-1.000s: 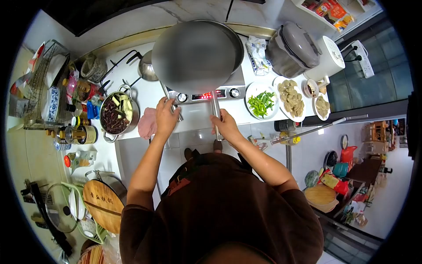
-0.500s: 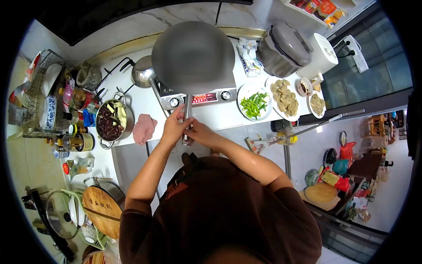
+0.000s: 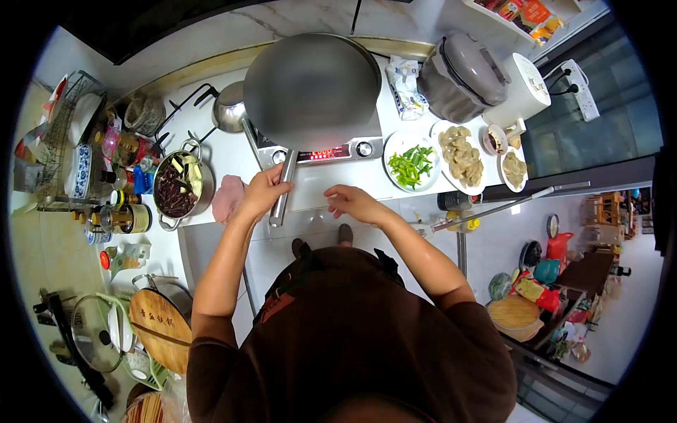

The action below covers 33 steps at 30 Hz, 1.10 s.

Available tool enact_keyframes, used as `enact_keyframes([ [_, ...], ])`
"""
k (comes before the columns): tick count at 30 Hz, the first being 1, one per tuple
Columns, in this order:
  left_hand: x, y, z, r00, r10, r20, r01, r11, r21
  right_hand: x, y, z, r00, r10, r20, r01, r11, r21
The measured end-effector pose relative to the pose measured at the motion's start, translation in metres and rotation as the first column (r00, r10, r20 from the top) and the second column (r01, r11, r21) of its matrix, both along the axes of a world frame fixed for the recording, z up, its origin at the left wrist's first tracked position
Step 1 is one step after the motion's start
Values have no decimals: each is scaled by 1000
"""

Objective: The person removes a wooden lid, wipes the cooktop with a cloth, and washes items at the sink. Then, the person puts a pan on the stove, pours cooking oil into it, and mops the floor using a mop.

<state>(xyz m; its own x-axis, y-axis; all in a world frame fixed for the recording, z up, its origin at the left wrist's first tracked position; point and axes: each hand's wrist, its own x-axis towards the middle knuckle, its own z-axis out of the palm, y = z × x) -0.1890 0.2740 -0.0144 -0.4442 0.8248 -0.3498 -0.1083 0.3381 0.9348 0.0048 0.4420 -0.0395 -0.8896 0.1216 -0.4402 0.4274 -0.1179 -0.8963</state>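
1. change since the earlier frame: the right hand has come off the wok handle and shifted right; the handle now slants farther to the near left.
2. left hand: fingers wrapped around the handle, grasping it.
3. right hand: released, fingers loosely bent, apart from the handle, at the near edge of the counter.
4. wok: located at the far centre, on the cooker. its surface is blurred; contents cannot be told.
5. two-handled metal pot, left: holds dark red dried chillies and pale green pieces. a pink cloth lies just beside it, on the right.
6. small metal vessel, far left, just beside the wok: contents cannot be told.
7. round white plate, right of the cooker: holds cut green peppers.
8. oval white plate, farther right: holds pale greyish pieces.
9. small bowl, right of the oval plate: holds dark bits.
10. small white dish, nearer than the bowl: holds similar pale pieces.
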Motion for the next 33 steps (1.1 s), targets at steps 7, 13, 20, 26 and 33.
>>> enact_keyframes([
  [7, -22, -32, -14, 964, 112, -242, -116, 993, -6, 20, 12, -33, 988, 94, 126, -155, 709, 688],
  [13, -24, -101, -89, 525, 221, -822, -489, 869, -78, 41, 18, -43, 983, 109, 146, -180, 718, 673],
  [20, -24, -85, -122, 119, -20, -993, -581, 809, -86, 37, 23, -52, 965, 192, 180, -263, 677, 687],
  [26, 9, -81, -132, 407, 150, -901, -266, 963, 40, 15, 9, -42, 955, 246, 169, -296, 714, 635],
  [33, -37, -105, -99, 811, 575, -105, -583, 810, -65, 15, 1, -54, 939, 295, 177, -339, 712, 615],
])
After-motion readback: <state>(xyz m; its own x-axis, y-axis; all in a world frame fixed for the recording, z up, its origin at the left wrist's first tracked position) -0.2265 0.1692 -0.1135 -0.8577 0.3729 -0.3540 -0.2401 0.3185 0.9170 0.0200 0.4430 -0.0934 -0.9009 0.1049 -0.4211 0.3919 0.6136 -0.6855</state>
